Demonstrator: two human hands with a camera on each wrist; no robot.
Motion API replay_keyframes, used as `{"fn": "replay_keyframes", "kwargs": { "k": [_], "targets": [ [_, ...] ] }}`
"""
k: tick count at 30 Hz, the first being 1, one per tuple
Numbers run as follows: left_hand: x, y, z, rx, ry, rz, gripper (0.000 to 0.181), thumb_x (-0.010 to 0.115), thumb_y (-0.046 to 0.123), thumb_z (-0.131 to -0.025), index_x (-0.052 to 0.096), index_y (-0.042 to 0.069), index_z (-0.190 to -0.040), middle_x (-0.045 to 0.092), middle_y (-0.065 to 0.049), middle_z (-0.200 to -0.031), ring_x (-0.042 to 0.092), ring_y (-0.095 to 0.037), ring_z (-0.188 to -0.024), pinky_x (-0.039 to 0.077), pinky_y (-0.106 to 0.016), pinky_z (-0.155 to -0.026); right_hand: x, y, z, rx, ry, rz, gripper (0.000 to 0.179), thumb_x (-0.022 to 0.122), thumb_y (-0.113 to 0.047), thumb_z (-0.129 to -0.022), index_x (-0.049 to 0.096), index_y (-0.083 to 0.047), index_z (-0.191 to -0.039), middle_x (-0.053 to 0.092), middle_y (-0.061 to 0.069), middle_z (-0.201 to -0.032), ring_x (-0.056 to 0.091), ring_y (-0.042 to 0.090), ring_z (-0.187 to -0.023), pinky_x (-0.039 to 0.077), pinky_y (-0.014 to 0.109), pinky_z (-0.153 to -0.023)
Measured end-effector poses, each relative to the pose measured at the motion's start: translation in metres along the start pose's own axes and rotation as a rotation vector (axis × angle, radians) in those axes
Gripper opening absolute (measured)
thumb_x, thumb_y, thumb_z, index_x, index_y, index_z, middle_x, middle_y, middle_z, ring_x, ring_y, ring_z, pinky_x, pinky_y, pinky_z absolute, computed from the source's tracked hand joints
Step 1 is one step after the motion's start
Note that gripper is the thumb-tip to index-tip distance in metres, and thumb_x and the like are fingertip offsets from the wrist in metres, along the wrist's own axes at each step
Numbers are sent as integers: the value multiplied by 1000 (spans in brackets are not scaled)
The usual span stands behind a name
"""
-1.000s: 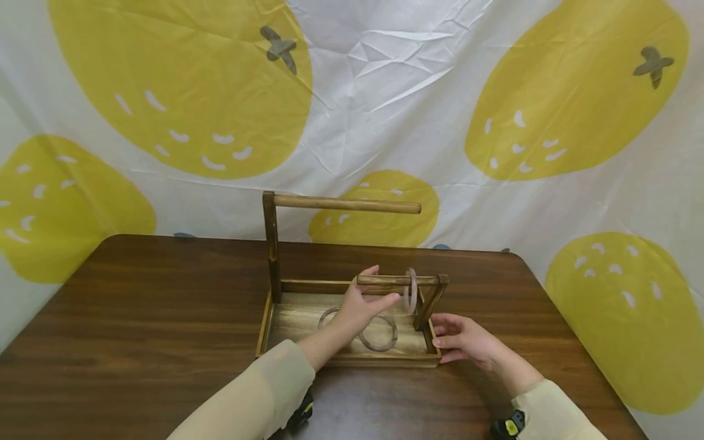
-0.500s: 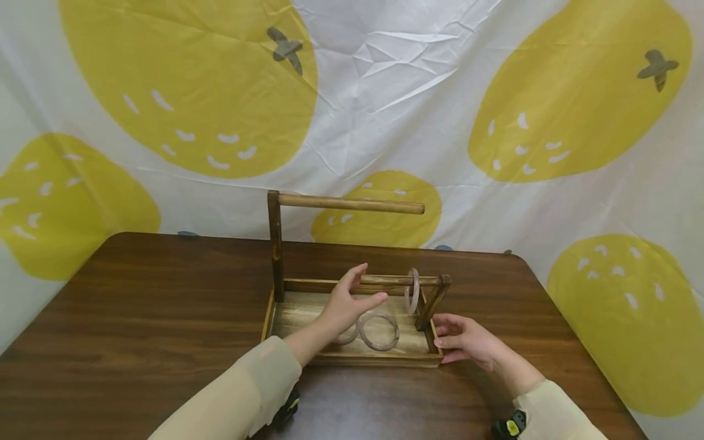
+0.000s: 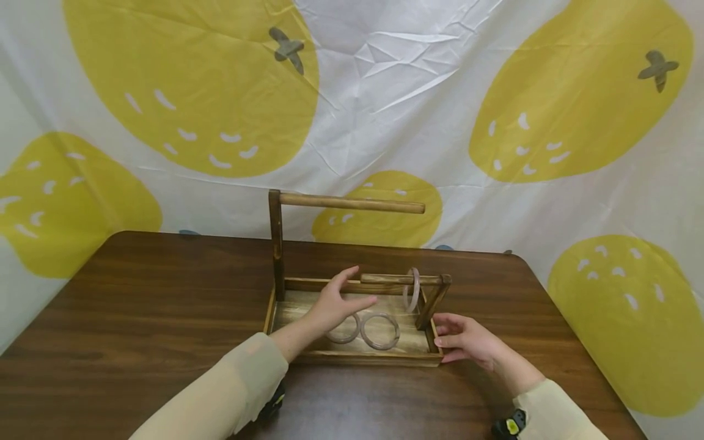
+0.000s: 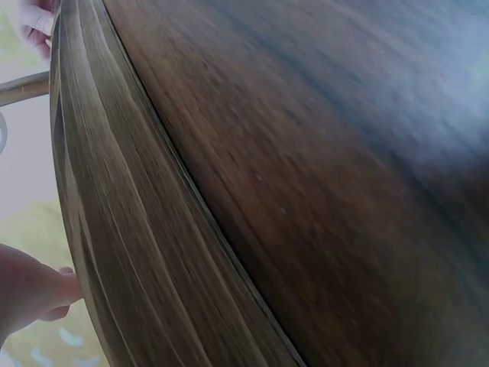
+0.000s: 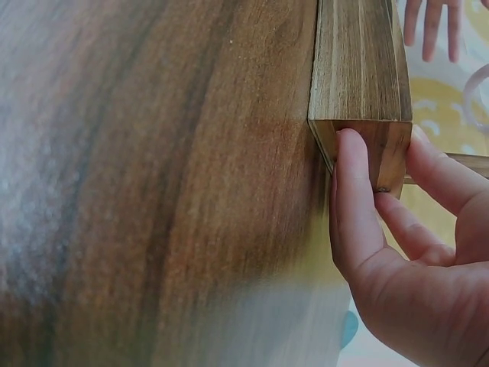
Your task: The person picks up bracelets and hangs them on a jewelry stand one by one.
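My left hand (image 3: 329,304) is over the wooden tray (image 3: 379,360), fingers and thumb spread apart, holding nothing. Its nearest things are two greyish bangles lying flat inside: a left bangle (image 3: 343,341), partly covered by the hand, and a right bangle (image 3: 379,348). A third bangle (image 3: 417,291) hangs on the short wooden bar (image 3: 385,279) of the tray's stand. At the tray's right end, my right hand (image 3: 467,342) grips the corner. In the right wrist view, the right hand's fingers (image 5: 354,183) press the end wall (image 5: 382,149).
A taller bar (image 3: 352,203) juts rightward from a wooden post (image 3: 276,244) at the tray's left end. The tray stands on a dark brown table (image 3: 154,305). Behind hangs a white cloth (image 3: 385,91) with yellow fruit prints.
My left hand has drawn back leftward from the short bar, uncovering more of the left flat bangle. The right hand stays on the tray's end, and the hanging bangle keeps its place.
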State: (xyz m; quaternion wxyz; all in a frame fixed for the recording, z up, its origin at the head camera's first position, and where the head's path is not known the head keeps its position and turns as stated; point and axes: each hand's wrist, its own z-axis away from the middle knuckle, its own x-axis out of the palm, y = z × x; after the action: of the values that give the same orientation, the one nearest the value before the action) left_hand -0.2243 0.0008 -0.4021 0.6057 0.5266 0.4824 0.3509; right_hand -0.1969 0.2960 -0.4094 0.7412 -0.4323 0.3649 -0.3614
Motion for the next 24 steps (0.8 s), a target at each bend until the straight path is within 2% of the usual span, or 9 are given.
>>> {"fn": "replay_keyframes", "kwargs": {
  "k": [6, 11, 16, 22, 24],
  "targets": [
    [-7, -4, 3, 30, -23, -86, 78, 72, 33, -81, 34, 12, -145, 31, -11, -151, 28, -37, -138, 30, -55, -108, -1, 1, -2, -8, -3, -2, 76, 64, -13, -88, 17, 16, -141, 37, 38, -130, 60, 14, -93, 57, 37, -76],
    [-13, -6, 5, 37, -61, -193, 80, 73, 34, -79, 33, 11, -145, 31, -11, -151, 26, -34, -139, 28, -54, -110, 0, 1, -1, -7, -4, -5, 75, 63, -12, -89, 17, 16, -141, 37, 37, -130, 60, 14, -93, 57, 37, -75],
    [-17, -9, 7, 57, -106, -321, 83, 75, 38, -76, 36, 12, -144, 33, -14, -149, 26, -37, -138, 31, -56, -106, 0, 0, 1, -8, -5, -2, 74, 62, -11, -89, 16, 16, -141, 36, 39, -131, 60, 14, -94, 57, 37, -75],
    [-21, -15, 6, 106, -140, -410, 82, 77, 37, -74, 39, 11, -142, 37, -16, -146, 29, -42, -135, 31, -57, -106, 1, -1, 1, -3, -4, 2, 74, 62, -11, -89, 16, 16, -141, 35, 39, -132, 60, 15, -95, 57, 37, -76],
    [-22, -16, 6, 99, -155, -428, 83, 77, 36, -74, 39, 11, -142, 37, -17, -146, 29, -42, -135, 32, -56, -106, 1, -1, 1, 1, -1, 0, 75, 62, -12, -89, 16, 15, -141, 34, 39, -132, 59, 15, -95, 57, 37, -76]
  ]
}}
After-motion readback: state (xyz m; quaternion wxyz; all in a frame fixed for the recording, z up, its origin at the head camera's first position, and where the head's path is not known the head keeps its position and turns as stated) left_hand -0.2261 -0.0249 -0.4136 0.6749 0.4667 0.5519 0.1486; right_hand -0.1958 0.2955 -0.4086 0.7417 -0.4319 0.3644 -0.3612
